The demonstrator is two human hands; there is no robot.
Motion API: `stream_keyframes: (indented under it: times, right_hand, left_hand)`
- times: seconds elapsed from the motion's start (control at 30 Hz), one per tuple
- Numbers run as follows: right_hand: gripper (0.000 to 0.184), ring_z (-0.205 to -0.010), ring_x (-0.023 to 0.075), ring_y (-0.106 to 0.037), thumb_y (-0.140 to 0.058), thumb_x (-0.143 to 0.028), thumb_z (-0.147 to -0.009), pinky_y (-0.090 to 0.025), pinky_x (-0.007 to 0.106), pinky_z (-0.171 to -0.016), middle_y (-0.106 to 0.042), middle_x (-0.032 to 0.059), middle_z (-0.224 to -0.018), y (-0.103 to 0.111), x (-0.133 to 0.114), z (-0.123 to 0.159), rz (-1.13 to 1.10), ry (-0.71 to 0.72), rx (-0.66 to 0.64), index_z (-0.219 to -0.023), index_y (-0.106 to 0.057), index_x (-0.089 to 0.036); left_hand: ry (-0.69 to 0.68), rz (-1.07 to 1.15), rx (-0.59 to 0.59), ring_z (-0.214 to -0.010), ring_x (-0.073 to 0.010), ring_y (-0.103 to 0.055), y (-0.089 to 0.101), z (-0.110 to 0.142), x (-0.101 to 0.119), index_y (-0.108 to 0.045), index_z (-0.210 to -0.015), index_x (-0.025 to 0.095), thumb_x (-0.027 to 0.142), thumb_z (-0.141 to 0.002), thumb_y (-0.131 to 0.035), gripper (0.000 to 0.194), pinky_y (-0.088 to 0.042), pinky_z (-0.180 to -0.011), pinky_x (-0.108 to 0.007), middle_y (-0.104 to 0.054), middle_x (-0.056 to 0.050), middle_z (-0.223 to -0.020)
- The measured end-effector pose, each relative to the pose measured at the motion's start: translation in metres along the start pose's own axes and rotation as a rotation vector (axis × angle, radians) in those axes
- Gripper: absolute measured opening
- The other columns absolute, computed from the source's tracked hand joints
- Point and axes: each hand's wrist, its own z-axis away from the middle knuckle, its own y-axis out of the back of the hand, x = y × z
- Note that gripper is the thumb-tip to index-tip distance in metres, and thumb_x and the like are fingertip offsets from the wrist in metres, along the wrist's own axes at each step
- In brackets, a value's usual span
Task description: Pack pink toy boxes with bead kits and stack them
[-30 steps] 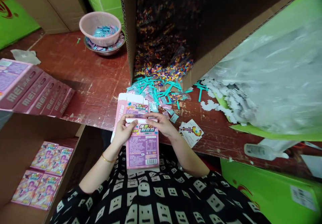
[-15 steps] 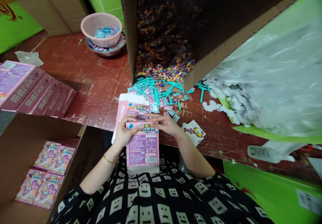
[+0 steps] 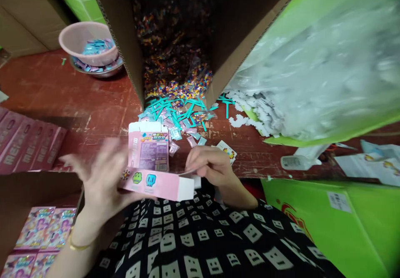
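left hand: mine [image 3: 101,184], blurred, fingers spread, at the pink box's left end.
right hand: mine [image 3: 212,165], fingers pinching a thin flap at its right end.
pink box [image 3: 165,185]: between my hands, side panel up.
printed carton [image 3: 153,151]: on the surface [image 3: 90,98], just beyond the box.
teal sticks [image 3: 187,112]: farther ahead of my hands.

Scuffed, worn red tabletop [image 3: 90,98], looks like painted wood. Shiny round metal bowl [image 3: 108,73], smooth pink plastic basket [image 3: 70,40], matt brown corrugated cardboard box [image 3: 120,40].
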Motion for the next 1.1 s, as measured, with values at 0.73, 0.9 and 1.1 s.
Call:
stream_keyframes:
  times: [0.73,0.9,1.1]
  right_hand:
    - [0.025,-0.064,0.0173,-0.065,-0.073,-0.039,-0.075,-0.056,0.032,-0.062,-0.068,0.0018,-0.073,0.078,0.113,0.0,0.411,-0.58,0.605,-0.079,-0.059,-0.019]
    - [0.021,-0.073,0.0153,-0.069,-0.072,-0.042,-0.082,-0.058,0.028,-0.07,-0.074,0.003,-0.083,0.013,0.061,-0.035,0.183,-0.052,0.331,-0.089,-0.071,-0.022]
    - [0.018,-0.094,0.0187,-0.068,-0.06,-0.029,-0.091,-0.056,0.033,-0.086,-0.073,0.0073,-0.098,0.027,0.116,-0.121,0.428,-0.083,0.307,-0.097,-0.071,-0.016]
  left_hand:
    - [0.465,0.091,-0.293,-0.076,-0.0245,-0.071,-0.051,0.037,-0.027,-0.061,-0.096,0.02,0.054,-0.069,-0.08,0.048,-0.058,-0.069,-0.033,-0.075,-0.005,-0.088]
    - [0.505,0.155,-0.222,-0.076,-0.025,-0.07,-0.058,0.024,-0.02,-0.06,-0.095,0.019,0.055,-0.067,-0.08,0.049,-0.057,-0.072,-0.034,-0.074,-0.006,-0.088]
    - [0.7,0.165,-0.093,-0.081,-0.0288,-0.07,-0.061,0.014,-0.045,-0.061,-0.101,0.018,0.062,-0.067,-0.076,0.058,-0.057,-0.075,-0.04,-0.073,-0.01,-0.093]
